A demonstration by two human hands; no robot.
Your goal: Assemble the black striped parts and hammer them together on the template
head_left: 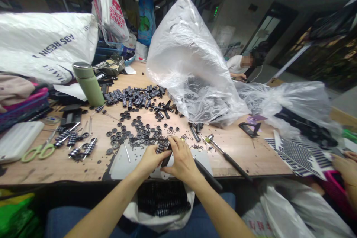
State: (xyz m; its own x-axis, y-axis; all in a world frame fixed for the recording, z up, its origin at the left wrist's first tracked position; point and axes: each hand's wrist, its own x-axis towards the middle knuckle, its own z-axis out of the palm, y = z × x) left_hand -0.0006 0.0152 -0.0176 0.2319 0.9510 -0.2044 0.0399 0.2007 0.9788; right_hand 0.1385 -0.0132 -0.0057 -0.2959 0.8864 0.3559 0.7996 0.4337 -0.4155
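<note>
My left hand (150,159) and my right hand (182,160) meet at the near edge of the wooden table (245,152). Both are closed on a small black part (166,159). A short stack of black and white rings (160,147) rises at my left fingertips. Loose black washers (134,132) lie scattered just beyond my hands. Finished ring stacks (134,96) are piled further back, and a few more (80,145) lie to the left. A white sheet (122,161) lies under my hands.
A green flask (89,83) stands at back left, green-handled scissors (39,150) at near left. Large clear plastic bags (192,67) fill the middle and right. A black-handled tool (225,156) lies to my right. Another person sits at the far end; someone's hand (346,167) shows at right.
</note>
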